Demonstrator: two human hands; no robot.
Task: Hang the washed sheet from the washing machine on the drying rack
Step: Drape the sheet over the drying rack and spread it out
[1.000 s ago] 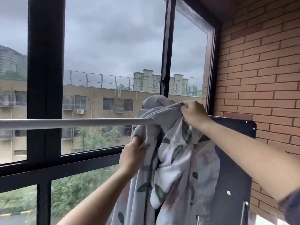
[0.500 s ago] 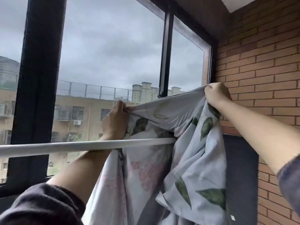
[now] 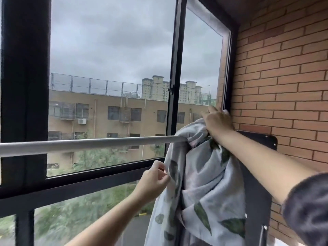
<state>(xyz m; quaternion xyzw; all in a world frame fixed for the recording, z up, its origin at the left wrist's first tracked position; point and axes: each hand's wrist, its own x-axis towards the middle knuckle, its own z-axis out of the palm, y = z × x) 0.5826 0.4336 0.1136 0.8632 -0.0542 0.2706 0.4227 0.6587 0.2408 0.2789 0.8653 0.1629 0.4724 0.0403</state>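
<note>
While sheet [image 3: 204, 183] drapes rail [image 3: 88, 143] (bunched) | left hand [image 3: 154, 180], right hand [image 3: 217, 121] grip it

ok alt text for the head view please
A leaf-print sheet hangs bunched over the right end of a rail, before a window and beside a brick wall. The right hand grips it at the top; the left hand pinches its edge below the rail.

My view is coming from the head camera, which is looking forward and about level at the window [image 3: 110, 50]. It is sitting close behind the arms: the right hand [image 3: 218, 121] is entering from the lower right corner, the left hand [image 3: 152, 181] from the bottom edge, below and left of it, with the sheet [image 3: 204, 183] hanging between them.
</note>
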